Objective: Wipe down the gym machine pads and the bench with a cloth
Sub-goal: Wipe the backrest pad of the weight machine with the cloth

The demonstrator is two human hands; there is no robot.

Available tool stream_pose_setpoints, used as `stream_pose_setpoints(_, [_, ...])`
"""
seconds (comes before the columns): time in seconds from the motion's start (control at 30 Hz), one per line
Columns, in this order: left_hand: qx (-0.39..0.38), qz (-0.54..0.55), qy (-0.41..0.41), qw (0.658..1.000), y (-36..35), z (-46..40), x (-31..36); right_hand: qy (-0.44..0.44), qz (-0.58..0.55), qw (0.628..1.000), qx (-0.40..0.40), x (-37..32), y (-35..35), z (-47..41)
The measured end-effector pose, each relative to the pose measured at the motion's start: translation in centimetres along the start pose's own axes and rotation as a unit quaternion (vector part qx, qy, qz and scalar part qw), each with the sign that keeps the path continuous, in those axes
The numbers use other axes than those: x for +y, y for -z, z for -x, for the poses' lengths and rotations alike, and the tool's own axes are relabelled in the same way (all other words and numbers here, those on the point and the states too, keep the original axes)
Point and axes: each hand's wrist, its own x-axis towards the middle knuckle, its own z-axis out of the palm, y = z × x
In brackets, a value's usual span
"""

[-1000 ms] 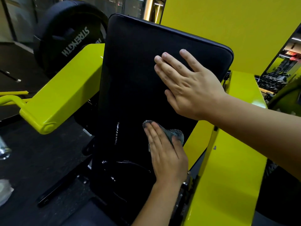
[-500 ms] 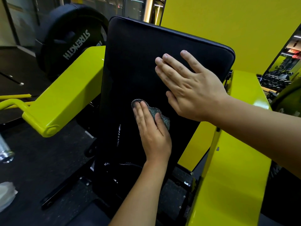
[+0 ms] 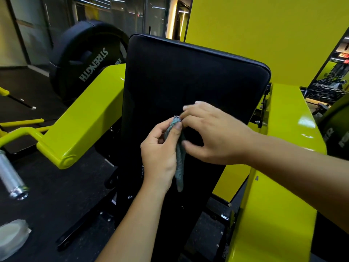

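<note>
A tall black back pad (image 3: 181, 76) of a yellow-green gym machine stands upright in front of me. My left hand (image 3: 160, 154) is lifted off the pad and pinches a grey-green cloth (image 3: 179, 163) near its top, so the cloth hangs down in a narrow strip. My right hand (image 3: 213, 133) is just right of it, with curled fingertips pinching the cloth's top end. Both hands hover in front of the pad's middle.
A yellow-green machine arm (image 3: 85, 118) runs along the left, with a black weight plate (image 3: 85, 61) behind it. A yellow frame panel (image 3: 279, 167) stands at the right. A chrome bar end (image 3: 11, 176) and a clear plastic lid (image 3: 11, 237) lie low left over black floor.
My left hand stopped pressing the cloth on the pad and lifted it away, the cloth now hanging. My right hand left the upper pad and came down to the cloth's top.
</note>
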Motion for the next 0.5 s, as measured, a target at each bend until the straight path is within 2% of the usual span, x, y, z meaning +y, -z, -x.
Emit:
stream_pose_setpoints(0.1, [-0.045,0.045,0.052,0.997,0.9,-0.7,1.8,-0.099,-0.159,0.980,0.062,-1.3,0.4,-0.6])
stream_pose_setpoints(0.2, [-0.075,0.023,0.060,0.995,2.2,-1.5,2.8,-0.204,-0.298,0.932,0.025,-2.5,0.6,-1.2])
stream_pose_setpoints(0.27, [-0.097,-0.023,0.066,0.993,3.1,-1.5,2.9,-0.252,-0.390,0.886,0.004,-2.9,0.6,-1.5])
stream_pose_setpoints(0.33, [-0.097,-0.078,0.112,0.986,4.2,-0.9,2.5,-0.294,-0.501,0.814,-0.006,-3.1,0.7,-1.7])
stream_pose_setpoints(0.4, [-0.089,-0.111,0.181,0.973,5.7,-0.1,1.6,-0.322,-0.546,0.773,-0.018,-3.1,0.9,-1.6])
stream_pose_setpoints(0.5, [-0.083,-0.165,0.216,0.959,7.5,1.5,0.4,-0.346,-0.560,0.752,-0.026,-2.9,1.0,-1.3])
